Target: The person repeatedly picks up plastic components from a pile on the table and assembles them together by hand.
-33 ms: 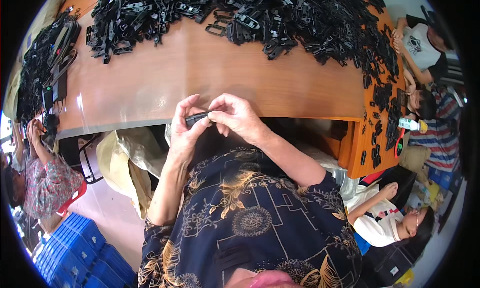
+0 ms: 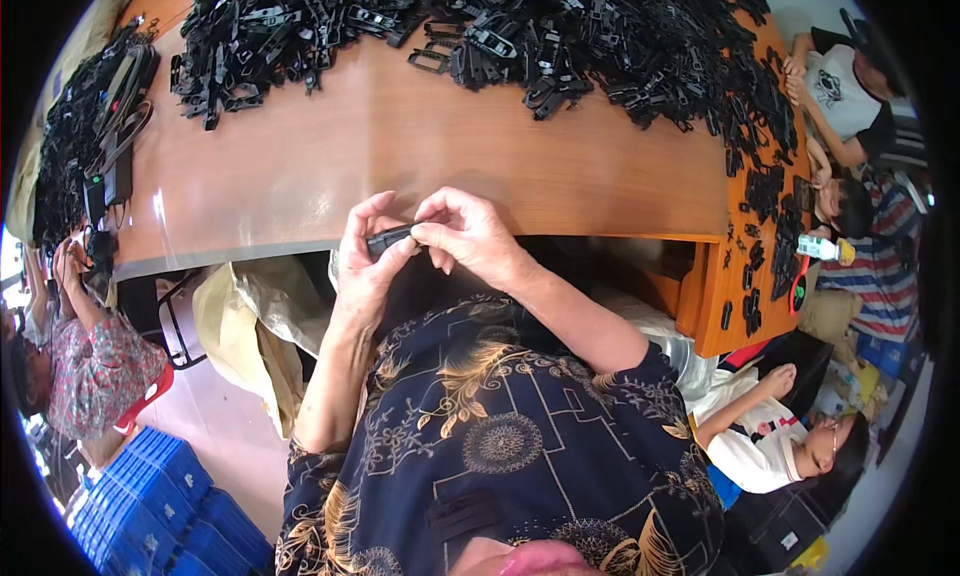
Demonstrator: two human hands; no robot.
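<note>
Just past the near edge of the table, both my hands hold a small, narrow black plastic part (image 2: 388, 239). Its left end rests in the fingers of my left hand (image 2: 366, 251), closed with the thumb along the near side. Thumb and fingertips of my right hand (image 2: 468, 238) pinch the right end, covering it. The exact kind of part cannot be made out. Across the far side of the table lies a large heap of black plastic pieces (image 2: 480, 46), many of them long and slotted like clips or frames.
The wooden table (image 2: 300, 166) has a transparent cover. More black parts (image 2: 760, 226) lie on its right wing, beside a bottle (image 2: 818, 247). Blue crates (image 2: 140, 496) and a pale sack (image 2: 240, 316) stand at lower left. Other people sit at the left and right.
Both hands have shifted very slightly left together with the black plastic part. The grip looks the same, and the heap has not moved.
</note>
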